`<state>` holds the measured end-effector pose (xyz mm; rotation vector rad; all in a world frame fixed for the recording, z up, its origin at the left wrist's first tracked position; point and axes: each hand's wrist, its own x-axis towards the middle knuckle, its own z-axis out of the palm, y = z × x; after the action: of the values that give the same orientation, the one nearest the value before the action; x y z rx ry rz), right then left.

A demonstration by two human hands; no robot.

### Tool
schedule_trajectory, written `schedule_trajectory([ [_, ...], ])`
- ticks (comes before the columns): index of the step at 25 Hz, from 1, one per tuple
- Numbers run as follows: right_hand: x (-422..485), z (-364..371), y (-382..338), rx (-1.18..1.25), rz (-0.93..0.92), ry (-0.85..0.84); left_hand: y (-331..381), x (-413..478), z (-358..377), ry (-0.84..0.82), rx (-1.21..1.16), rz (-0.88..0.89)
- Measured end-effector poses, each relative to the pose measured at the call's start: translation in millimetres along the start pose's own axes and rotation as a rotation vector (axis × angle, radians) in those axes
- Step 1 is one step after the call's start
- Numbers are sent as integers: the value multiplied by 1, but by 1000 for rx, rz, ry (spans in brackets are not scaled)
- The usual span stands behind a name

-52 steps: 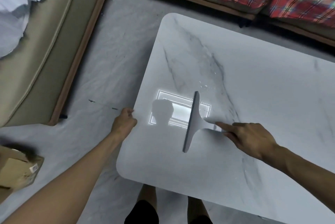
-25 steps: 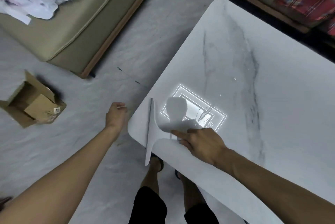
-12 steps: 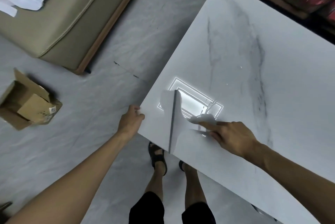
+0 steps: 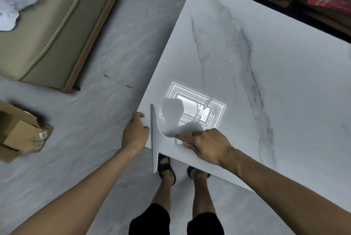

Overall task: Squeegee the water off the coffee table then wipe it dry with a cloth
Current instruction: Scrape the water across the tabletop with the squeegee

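Head view: my right hand (image 4: 207,145) grips the squeegee (image 4: 156,137) at the coffee table (image 4: 266,82) corner; my left hand (image 4: 135,133) clutches the edge.

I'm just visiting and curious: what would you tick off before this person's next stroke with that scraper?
1. Grip: right hand holds the squeegee by its handle: ok.
2. Blade at the coffee table edge, near end overhanging: ok.
3. Left hand clear of the blade: not ok, it sits right beside it at the edge.
4. Table free of water: not ok, droplets lie behind the blade.
5. Drying cloth within reach: cannot tell, none identifiable in view.
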<state>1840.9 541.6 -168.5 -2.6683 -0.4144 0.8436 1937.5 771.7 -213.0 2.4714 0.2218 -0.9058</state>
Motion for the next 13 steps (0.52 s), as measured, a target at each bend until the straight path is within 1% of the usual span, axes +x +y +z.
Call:
schedule_trajectory([
  [2,0,12,1,-22,-8,-3,-1,-2,11,-17,56,37],
  [4,-20,18,20,-30,20,21,1,-10,25,-43,103,81],
  [8,-92,21,78,-62,102,16,13,-25,61,-7,231,271],
  [10,-127,18,109,-102,145,11,23,-30,74,-46,239,256],
  [13,-165,8,144,-167,226,5,30,-32,89,-175,216,157],
])
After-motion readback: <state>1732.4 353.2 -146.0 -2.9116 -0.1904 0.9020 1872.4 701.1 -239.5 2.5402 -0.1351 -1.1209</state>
